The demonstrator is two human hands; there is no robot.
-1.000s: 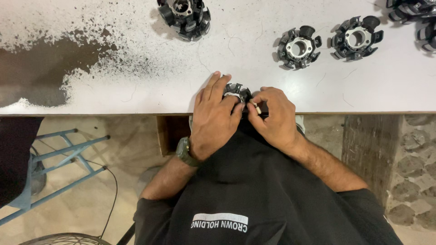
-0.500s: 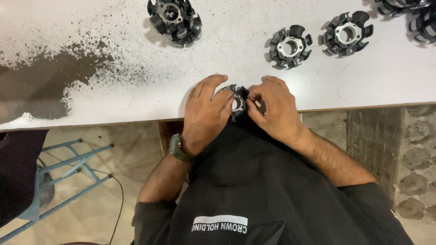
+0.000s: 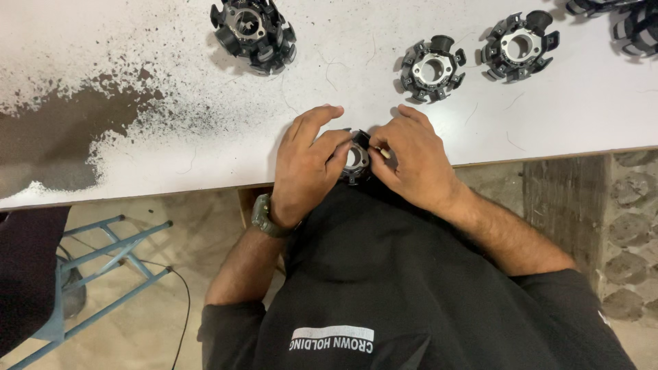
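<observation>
Stator core (image 3: 356, 159), as before, between left hand (image 3: 310, 164) and right hand (image 3: 411, 161).

- Your left hand (image 3: 310, 161) and right hand (image 3: 411, 161) together grip a small black stator core (image 3: 356, 159) at the near edge of the white table (image 3: 171, 171).
- Three similar cores sit farther back: one at the left (image 3: 252, 31), two at the right (image 3: 430, 67) (image 3: 519, 46).
- A blue metal frame (image 3: 103, 264) stands on the floor beside you.
</observation>
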